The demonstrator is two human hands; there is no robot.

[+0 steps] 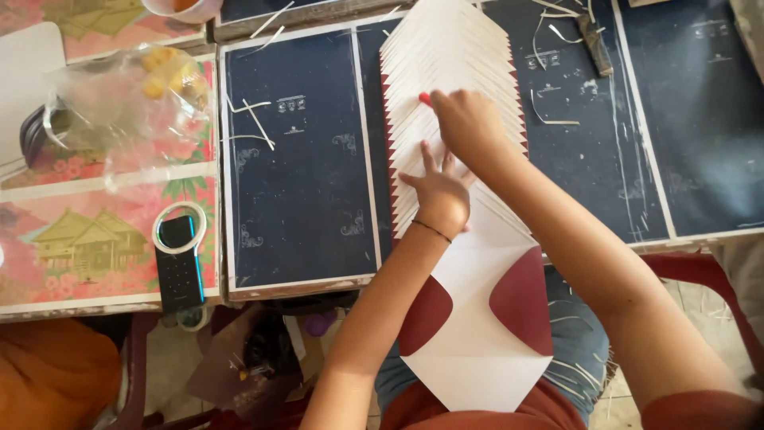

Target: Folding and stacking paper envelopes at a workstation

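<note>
Dark blue surface [302,199] is carrying a fanned row of white paper envelopes [454,72] at twelve o'clock, where the left hand [439,191] is pressing flat, fingers spread, and the right hand [469,127] is pinching a small red stick [426,99], so a slip could likely smear the flaps.

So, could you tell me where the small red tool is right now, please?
In the head view, the red tool is in the right hand, upper centre, pressed on the fanned row of white envelopes, above the left hand.
</note>
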